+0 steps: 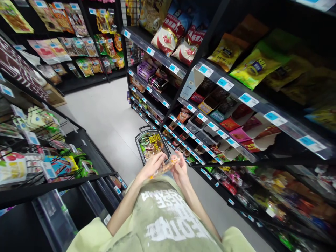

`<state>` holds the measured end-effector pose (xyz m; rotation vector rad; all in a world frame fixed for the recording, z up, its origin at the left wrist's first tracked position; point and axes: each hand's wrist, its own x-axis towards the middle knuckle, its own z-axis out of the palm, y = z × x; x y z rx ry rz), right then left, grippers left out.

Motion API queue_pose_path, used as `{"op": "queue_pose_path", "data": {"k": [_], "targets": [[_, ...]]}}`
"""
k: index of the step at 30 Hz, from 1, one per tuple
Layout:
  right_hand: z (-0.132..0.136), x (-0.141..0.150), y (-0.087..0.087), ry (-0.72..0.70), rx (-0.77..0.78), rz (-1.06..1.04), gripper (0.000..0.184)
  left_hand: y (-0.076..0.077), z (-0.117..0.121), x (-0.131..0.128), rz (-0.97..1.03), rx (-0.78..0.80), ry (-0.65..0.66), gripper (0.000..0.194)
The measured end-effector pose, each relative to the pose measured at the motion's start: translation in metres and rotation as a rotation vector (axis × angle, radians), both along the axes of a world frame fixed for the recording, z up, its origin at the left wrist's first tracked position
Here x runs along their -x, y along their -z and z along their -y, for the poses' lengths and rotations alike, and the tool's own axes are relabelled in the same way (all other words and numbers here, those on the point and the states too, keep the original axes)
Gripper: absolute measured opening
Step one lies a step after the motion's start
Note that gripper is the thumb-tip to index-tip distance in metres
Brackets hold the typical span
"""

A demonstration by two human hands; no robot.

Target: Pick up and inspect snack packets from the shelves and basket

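"Both hands are closed on the packet (166,168), yes?"

"Yes, so it seems. Left hand (152,165) has its fingers on one side, and right hand (181,170) pinches the other end between thumb and fingers. Exactly where each left fingertip presses, I cannot tell, because it is blurred."

"And where is the packet?"

"It is in front of the shirt (136,235), above the floor (110,112), on the near side of the basket (138,145). The packet is clear, with something orange inside."

"Which step is in hand, in your opinion?"

"I judge it is handling the packet with two hands. Any next move would call for light fingers, since the film looks soft and could crease or slip."

"Can you read some writing?"

"Only a little. On the packet I can read nothing. Inside the basket, one pack (154,138) has big yellow letters, but I am not sure of the word. The shirt carries large white letters, upside down and partly folded. The red and white bag (166,35) has white Chinese characters on its red part. Along the shelf (285,130) are blue and white tags (249,100), whose print is too small for me."
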<state>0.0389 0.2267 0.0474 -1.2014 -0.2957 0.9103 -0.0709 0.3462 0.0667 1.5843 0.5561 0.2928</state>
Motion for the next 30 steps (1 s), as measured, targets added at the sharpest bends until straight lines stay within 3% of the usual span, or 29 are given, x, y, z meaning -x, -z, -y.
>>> {"op": "queue_pose_path", "data": {"k": [6, 8, 12, 22, 26, 30], "targets": [[-0.008, 0.001, 0.004, 0.185, 0.045, -0.03, 0.032, 0.007, -0.002, 0.003, 0.059, 0.135, -0.058, 0.057], [-0.009, 0.0, 0.005, 0.231, 0.062, -0.031, 0.033, 0.006, -0.004, 0.005, 0.051, 0.132, -0.023, 0.055], [-0.011, 0.0, 0.005, 0.265, 0.093, -0.015, 0.038, 0.003, -0.006, 0.01, -0.057, -0.032, 0.046, 0.043], [-0.022, -0.009, 0.009, 0.3, 0.13, -0.039, 0.038, 0.008, 0.006, 0.0, -0.196, -0.112, 0.005, 0.04], [-0.018, -0.019, 0.01, 0.328, 0.174, -0.032, 0.036, 0.011, 0.019, -0.008, -0.184, -0.07, 0.008, 0.047], [-0.013, -0.029, 0.015, 0.363, 0.213, 0.008, 0.039, 0.017, 0.029, -0.012, -0.163, 0.052, 0.088, 0.068]]}}
